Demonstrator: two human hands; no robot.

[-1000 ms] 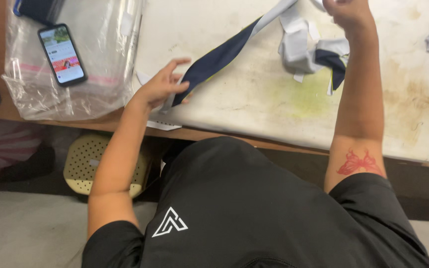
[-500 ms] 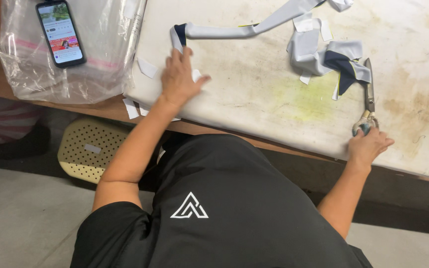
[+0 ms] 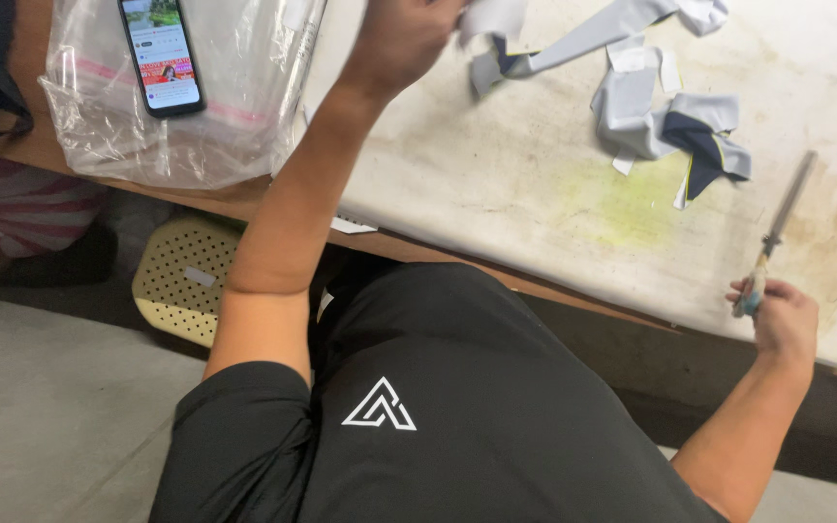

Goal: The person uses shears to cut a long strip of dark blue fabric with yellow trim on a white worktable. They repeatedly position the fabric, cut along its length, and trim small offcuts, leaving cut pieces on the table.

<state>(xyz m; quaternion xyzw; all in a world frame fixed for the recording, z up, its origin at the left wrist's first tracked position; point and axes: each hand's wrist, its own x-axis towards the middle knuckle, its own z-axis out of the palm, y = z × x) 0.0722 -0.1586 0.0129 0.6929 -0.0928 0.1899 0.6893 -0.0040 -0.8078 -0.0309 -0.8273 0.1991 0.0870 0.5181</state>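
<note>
Closest to me, my right hand (image 3: 777,315) is clenched round the handle of the scissors (image 3: 777,235) at the near edge of the stained white work board (image 3: 496,184); their long axis runs up and slightly right, tips pointing away. Farther out, my left hand (image 3: 401,39) grasps the grey fabric strip (image 3: 583,41), which stretches rightward. Beyond, a phone (image 3: 161,53) lies on a plastic bag (image 3: 225,116).

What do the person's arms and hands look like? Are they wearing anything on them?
Both arms are bare below short black sleeves of a T-shirt. The left hand and right hand wear no gloves. No watch, ring or bracelet shows.
</note>
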